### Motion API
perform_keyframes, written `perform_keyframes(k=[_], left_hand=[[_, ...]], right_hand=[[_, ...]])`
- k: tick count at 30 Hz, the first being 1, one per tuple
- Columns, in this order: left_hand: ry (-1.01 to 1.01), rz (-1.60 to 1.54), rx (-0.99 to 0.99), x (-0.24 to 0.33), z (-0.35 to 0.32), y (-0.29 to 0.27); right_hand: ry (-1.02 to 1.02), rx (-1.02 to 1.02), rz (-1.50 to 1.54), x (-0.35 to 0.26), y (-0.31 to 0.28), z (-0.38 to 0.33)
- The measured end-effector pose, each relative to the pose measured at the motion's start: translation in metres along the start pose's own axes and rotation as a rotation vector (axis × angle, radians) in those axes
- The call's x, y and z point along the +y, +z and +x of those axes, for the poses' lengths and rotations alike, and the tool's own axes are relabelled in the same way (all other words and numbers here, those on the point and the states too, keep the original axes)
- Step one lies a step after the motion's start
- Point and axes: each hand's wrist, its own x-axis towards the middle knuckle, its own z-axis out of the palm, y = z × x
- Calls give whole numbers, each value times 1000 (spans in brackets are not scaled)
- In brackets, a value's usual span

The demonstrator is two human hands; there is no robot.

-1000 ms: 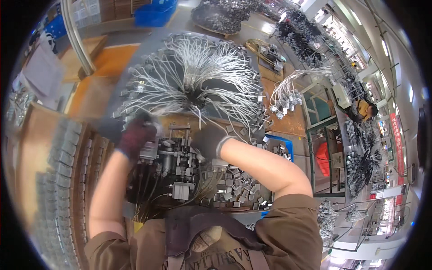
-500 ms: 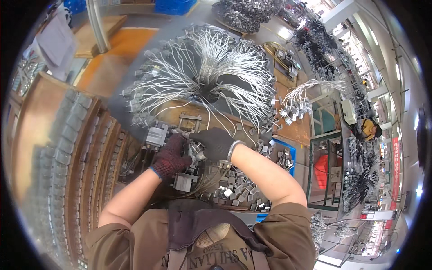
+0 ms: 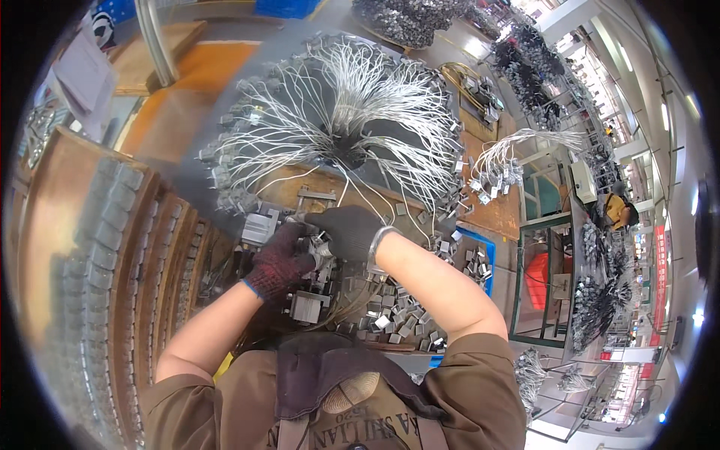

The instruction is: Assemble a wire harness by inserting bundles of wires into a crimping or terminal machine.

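Both gloved hands are meeting over a small metal part on the bench: left hand curling tight around it, right hand pressing closed-fingered on top. White wires are fanning out just behind, loose metal clips piling up beside.

A long red vertical banner sign with pale lettering hangs at the far right of the hall. A blue sheet with a white and black emblem sits at the upper left corner. Pale paper sheets hang below it.
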Motion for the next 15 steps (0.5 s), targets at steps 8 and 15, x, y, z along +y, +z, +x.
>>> perform_keyframes(k=[8,15], left_hand=[[-124,58,-47,7,25,-10],[183,-24,-132,-10,3,4]], right_hand=[[121,34,-41,-12,6,7],[213,30,74,-13,24,-31]])
